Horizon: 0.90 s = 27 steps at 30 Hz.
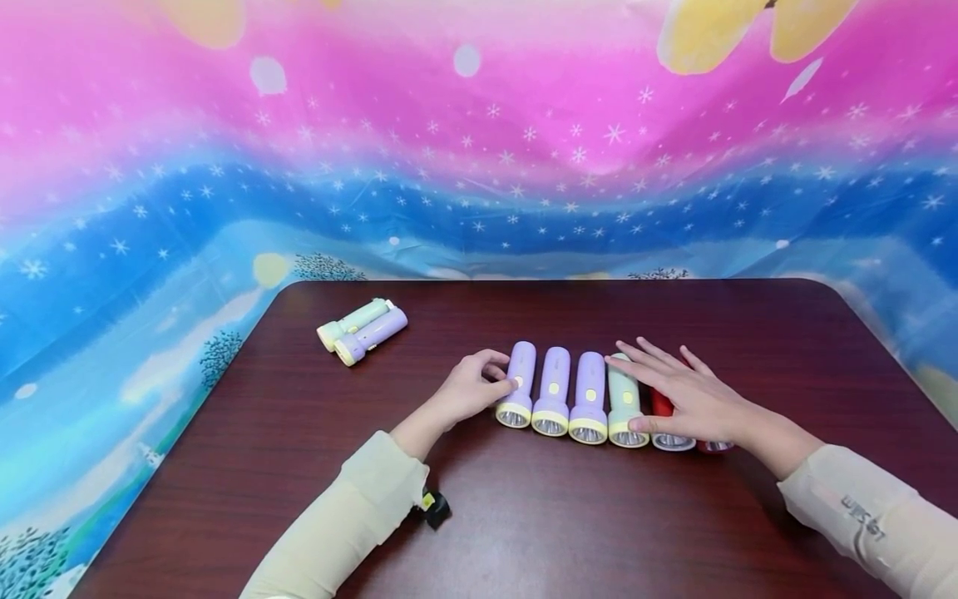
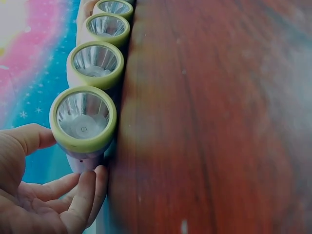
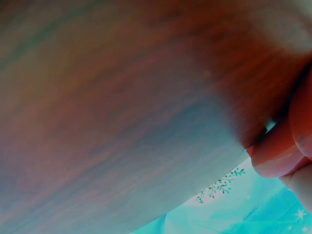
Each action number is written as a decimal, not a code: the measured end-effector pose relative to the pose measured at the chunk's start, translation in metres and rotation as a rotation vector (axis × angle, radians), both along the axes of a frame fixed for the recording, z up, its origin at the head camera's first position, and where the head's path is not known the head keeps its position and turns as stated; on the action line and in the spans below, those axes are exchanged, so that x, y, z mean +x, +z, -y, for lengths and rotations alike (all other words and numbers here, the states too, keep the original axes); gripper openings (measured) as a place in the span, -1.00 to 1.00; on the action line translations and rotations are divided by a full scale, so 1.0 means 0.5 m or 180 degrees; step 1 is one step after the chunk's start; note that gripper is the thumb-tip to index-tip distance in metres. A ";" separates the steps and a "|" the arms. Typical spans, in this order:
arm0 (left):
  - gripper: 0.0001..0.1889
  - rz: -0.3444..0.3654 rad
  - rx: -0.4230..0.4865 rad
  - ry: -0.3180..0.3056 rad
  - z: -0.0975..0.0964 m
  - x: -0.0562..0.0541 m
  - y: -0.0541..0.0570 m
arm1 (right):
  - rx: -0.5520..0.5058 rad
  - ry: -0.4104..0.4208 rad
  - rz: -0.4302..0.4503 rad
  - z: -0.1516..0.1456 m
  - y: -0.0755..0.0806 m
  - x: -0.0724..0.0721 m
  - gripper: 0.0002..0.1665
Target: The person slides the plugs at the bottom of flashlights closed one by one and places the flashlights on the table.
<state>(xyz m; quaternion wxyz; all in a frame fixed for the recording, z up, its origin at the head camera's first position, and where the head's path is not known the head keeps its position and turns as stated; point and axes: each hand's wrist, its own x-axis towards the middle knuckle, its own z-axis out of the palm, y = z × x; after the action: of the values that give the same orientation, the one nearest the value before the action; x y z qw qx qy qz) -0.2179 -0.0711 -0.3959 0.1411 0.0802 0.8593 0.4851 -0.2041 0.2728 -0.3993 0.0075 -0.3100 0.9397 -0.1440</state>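
Several flashlights lie side by side in a row, lenses toward me. At its left end, my left hand [image 1: 470, 384] holds a purple flashlight [image 1: 521, 366], thumb on top and fingertips along its outer side. The left wrist view shows this lens [image 2: 84, 119] with its yellow rim close up. Two more purple flashlights [image 1: 555, 378] follow, then a pale green flashlight [image 1: 624, 387]. My right hand [image 1: 699, 399] spreads over the right end, its thumb at the green flashlight's head. Beneath it, two red flashlights [image 1: 662, 404] are mostly hidden; red bodies [image 3: 278, 151] edge into the right wrist view.
Toward the back left of the dark brown table [image 1: 464, 516] lie another green flashlight [image 1: 359, 319] and another purple flashlight [image 1: 377, 333], against each other. A small black object [image 1: 437, 507] shows by the left sleeve. A printed curtain [image 1: 464, 166] hangs behind the table.
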 end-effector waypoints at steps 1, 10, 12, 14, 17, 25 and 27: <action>-0.51 -0.0006 0.0002 -0.0008 0.002 0.000 0.001 | 0.0002 -0.0003 0.0000 0.000 0.000 0.000 0.02; -0.52 -0.0238 -0.0053 -0.0009 0.036 -0.011 0.004 | 0.0008 -0.0020 0.0000 0.003 0.005 0.003 0.02; -0.52 -0.0257 -0.0067 0.0020 0.047 -0.014 0.005 | -0.0014 -0.0017 0.0000 0.004 0.005 0.005 0.02; -0.53 -0.0286 -0.0092 0.0057 0.059 -0.018 0.007 | -0.0040 -0.0003 -0.0016 0.004 0.005 0.007 0.01; -0.54 -0.0387 -0.0150 0.0085 0.079 -0.026 0.010 | -0.0050 0.0002 -0.0042 0.004 0.005 0.009 0.00; -0.57 -0.0621 -0.0320 0.0186 0.143 -0.050 0.020 | -0.0030 -0.0016 -0.0024 0.004 0.004 0.008 0.01; -0.58 -0.0644 -0.0331 0.0237 0.158 -0.054 0.025 | -0.0021 -0.0021 -0.0002 0.004 0.005 0.007 0.01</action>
<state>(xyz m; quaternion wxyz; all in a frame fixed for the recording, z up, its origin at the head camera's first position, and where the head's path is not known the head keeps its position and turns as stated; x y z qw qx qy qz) -0.2447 -0.1500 -0.3835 0.0395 0.0893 0.8955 0.4342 -0.2003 0.2705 -0.3970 0.0057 -0.3069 0.9403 -0.1470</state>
